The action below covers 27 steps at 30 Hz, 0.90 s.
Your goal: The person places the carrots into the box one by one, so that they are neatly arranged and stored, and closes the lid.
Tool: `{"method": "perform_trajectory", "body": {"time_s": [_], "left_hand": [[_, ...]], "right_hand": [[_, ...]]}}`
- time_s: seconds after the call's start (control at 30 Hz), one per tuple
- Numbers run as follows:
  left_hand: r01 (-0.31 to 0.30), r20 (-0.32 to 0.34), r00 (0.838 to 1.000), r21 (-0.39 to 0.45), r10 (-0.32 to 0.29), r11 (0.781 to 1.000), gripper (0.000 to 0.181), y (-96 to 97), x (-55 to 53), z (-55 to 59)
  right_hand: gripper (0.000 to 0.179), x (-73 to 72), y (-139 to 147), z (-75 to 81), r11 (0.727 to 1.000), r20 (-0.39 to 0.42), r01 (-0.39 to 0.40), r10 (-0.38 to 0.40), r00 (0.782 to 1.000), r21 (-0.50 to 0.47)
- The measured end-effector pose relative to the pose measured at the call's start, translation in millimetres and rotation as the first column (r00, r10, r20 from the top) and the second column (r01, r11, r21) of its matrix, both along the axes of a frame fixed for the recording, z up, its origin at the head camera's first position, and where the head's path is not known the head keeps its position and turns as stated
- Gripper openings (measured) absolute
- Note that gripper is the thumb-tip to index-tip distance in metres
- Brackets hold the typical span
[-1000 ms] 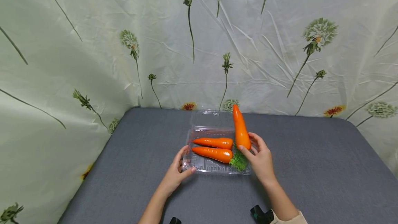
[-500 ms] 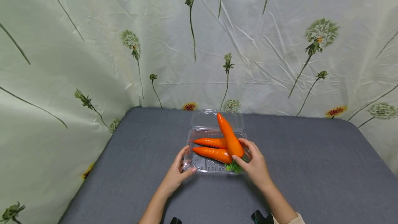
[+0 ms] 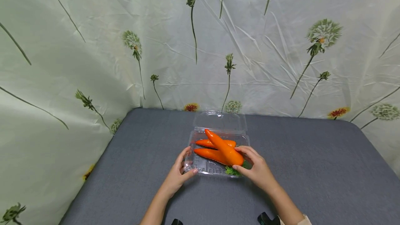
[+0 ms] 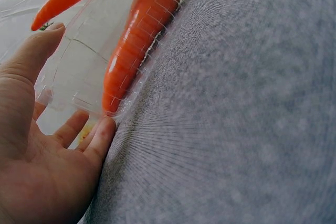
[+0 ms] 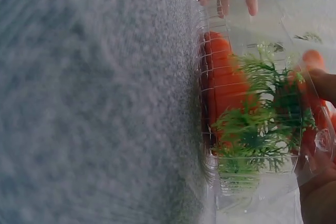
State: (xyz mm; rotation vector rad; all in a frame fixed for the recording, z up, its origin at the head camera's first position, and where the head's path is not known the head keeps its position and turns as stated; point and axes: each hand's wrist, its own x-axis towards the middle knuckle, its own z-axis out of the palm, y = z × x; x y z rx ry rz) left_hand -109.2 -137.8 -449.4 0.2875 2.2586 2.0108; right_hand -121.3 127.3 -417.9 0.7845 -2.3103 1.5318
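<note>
An orange carrot (image 3: 225, 150) lies slanted over the clear plastic box (image 3: 204, 168); my right hand (image 3: 259, 169) grips its thick end between thumb and fingers. Beneath it, two more carrots lie side by side in the box: a rear one (image 3: 203, 143) and a front one (image 3: 206, 153), tips to the left. Green carrot leaves (image 3: 230, 170) bunch at the box's right end, also seen through the wall in the right wrist view. My left hand (image 3: 175, 179) touches the box's left end, fingers spread and mostly straight, thumb at the front corner.
The box's hinged lid (image 3: 220, 121) is folded back, away from me. Under everything is a grey cloth-covered table (image 3: 300, 169). Behind it hangs a pale curtain (image 3: 268, 51) printed with dandelions. Black wrist straps (image 3: 267, 219) show at the bottom edge.
My right hand has brought the held carrot left and down from the box's right side, tilting it from nearly upright to slanting over the other carrots. My left hand stays at the box.
</note>
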Motion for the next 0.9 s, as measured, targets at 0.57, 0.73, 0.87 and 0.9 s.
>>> {"method": "perform_trajectory", "body": {"time_s": [0.57,0.73,0.87,0.9], "left_hand": [[-0.005,0.013,1.000,-0.009,0.005,1.000,0.076,-0.2,-1.4,-1.8],[-0.006,0.010,1.000,-0.012,0.007,1.000,0.076,0.2,-1.2,-0.5],[-0.009,0.013,1.000,-0.012,0.009,1.000,0.075,0.3,-0.5,0.2],[-0.010,0.014,1.000,-0.011,0.010,1.000,0.075,0.3,-0.4,0.3]], "right_hand": [[0.047,-11.5,12,-22.4,0.977,-0.014,-0.058,0.062,0.998,0.207],[0.045,-14.4,14,-27.4,0.968,0.033,-0.071,0.066,0.997,0.239],[0.041,-14.6,15,-25.9,0.964,0.030,-0.099,0.094,0.995,0.245],[0.041,-14.6,15,-25.8,0.963,0.033,-0.103,0.098,0.995,0.248]]}}
